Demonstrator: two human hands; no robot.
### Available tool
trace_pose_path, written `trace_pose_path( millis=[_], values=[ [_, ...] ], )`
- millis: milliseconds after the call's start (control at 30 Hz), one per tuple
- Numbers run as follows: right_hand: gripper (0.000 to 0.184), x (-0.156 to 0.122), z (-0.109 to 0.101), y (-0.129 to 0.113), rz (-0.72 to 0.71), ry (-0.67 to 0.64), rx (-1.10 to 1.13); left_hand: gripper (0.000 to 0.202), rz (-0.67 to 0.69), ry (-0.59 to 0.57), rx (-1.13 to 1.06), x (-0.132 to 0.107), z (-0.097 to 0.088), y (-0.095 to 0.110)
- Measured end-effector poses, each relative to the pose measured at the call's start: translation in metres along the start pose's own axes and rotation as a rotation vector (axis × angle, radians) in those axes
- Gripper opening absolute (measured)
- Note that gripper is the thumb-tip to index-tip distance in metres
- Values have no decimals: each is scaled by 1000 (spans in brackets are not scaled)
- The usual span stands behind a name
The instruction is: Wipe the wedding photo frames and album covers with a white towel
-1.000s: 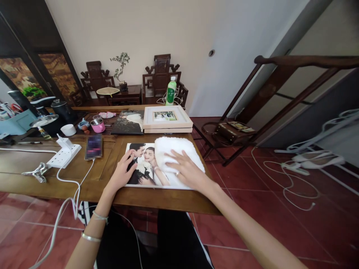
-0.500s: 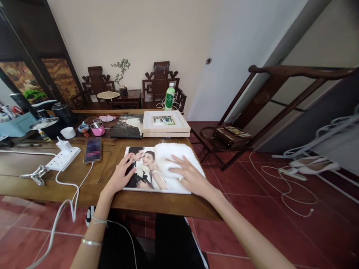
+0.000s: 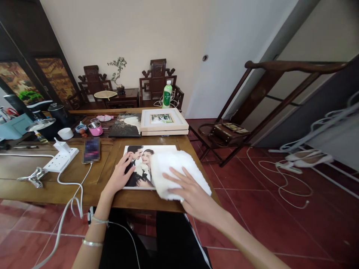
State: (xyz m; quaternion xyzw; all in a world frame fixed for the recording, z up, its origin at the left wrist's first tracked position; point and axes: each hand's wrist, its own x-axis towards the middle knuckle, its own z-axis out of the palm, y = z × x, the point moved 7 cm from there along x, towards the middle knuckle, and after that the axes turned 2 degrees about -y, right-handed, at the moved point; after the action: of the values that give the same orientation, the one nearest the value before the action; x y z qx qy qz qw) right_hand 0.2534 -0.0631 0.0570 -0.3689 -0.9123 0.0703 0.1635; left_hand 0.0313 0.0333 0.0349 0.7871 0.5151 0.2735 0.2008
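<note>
A photo panel (image 3: 144,174) of a couple lies flat on the wooden table, close to its front edge. My left hand (image 3: 121,172) rests on the panel's left side, fingers spread and open. Over the right part is a fluffy white cloth (image 3: 165,164), which hides that side of the picture and hangs slightly past the panel's lower edge. My right hand (image 3: 188,189) lies on top of the cloth with fingers outstretched, pressing it flat rather than gripping it.
Behind the panel stand a pale picture frame (image 3: 165,130), a dark photo album (image 3: 123,129) and a green bottle (image 3: 167,94). To the left are a phone (image 3: 91,150), a white power strip (image 3: 60,160) and a pink cup (image 3: 95,129). A wooden chair (image 3: 213,157) stands at right.
My right hand and the white cloth have slid toward me and slightly right, uncovering the panel's upper right edge. My left hand stays on the panel.
</note>
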Motion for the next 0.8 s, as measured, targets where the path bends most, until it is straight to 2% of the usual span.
trace_pose_path(
  millis=[100,200,333,467,567,667,800],
  values=[
    [61,-13,2,-21,-57,-48,11,52,3,-5,0,0,0,0],
    [62,-7,0,-14,-56,-68,17,53,3,-15,8,0,1,-1],
    [69,27,-1,32,0,-55,19,54,8,-28,17,-1,1,0],
    [66,71,1,87,83,6,-28,53,2,-19,12,-1,0,3],
    [63,89,2,111,160,48,-65,52,-3,-1,-3,-1,-2,4],
    [61,84,3,105,173,53,-58,52,2,7,-10,0,-2,5],
    [65,43,3,58,108,40,-22,52,5,10,0,2,0,4]
  ],
)
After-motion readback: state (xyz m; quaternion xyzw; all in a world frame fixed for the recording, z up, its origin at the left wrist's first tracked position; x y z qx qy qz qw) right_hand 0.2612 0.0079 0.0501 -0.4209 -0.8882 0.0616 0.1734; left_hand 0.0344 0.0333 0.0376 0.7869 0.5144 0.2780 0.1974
